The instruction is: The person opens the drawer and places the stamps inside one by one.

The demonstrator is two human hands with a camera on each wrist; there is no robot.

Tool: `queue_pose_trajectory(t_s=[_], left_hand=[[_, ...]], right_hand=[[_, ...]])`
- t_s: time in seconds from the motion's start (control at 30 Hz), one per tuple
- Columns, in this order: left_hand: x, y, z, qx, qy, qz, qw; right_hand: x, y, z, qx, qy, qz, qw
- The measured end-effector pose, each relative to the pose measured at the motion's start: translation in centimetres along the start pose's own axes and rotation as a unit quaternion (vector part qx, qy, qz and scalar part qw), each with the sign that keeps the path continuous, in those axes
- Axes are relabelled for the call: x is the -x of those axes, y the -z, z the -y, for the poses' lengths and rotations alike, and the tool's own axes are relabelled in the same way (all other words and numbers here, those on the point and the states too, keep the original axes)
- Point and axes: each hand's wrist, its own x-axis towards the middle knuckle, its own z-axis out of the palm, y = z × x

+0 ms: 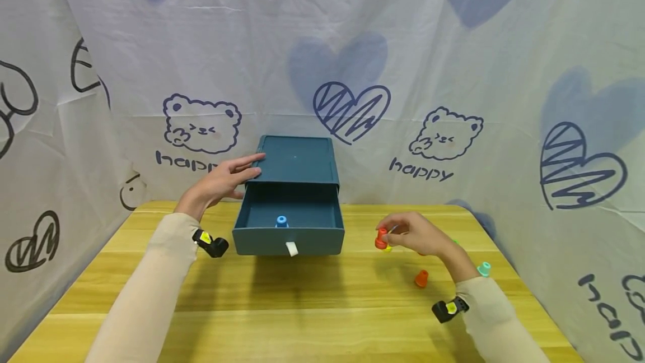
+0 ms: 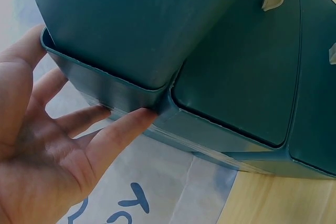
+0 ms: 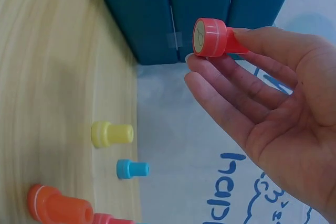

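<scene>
A dark teal drawer cabinet stands toward the back of the table, its top drawer pulled out by a white tab. Inside that drawer is a blue toy stamp. My left hand touches the cabinet's left side and upper edge; in the left wrist view its fingers reach extended along the wall. Right of the drawer, my right hand pinches a red toy stamp between thumb and fingers, raised over the table. Its pale printed end faces away from the palm in the right wrist view.
More stamps stand on the table's right side: an orange one, a mint one, a yellow one and a light blue one. Behind the cabinet hangs a white printed cloth. Lower drawers appear closed.
</scene>
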Motion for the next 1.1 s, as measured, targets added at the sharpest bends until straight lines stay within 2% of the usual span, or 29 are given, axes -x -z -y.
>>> queue_pose_trajectory(t_s=[0.33,0.53,1.1], left_hand=[[0.1,-0.1,0.1,-0.001,0.0,0.005,1.0],[0.1,0.0,0.0,-0.001,0.0,0.002,1.0],[0.0,0.0,0.1,0.0,-0.004,0.0,1.0]], right_hand=[[-0.1,-0.2,0.9,0.007,0.003,0.006,1.0],[-0.3,0.3,1.5,0.037,0.013,0.001,0.999],[-0.9,1.6,3.7,0.044,0.031,0.002,0.999]])
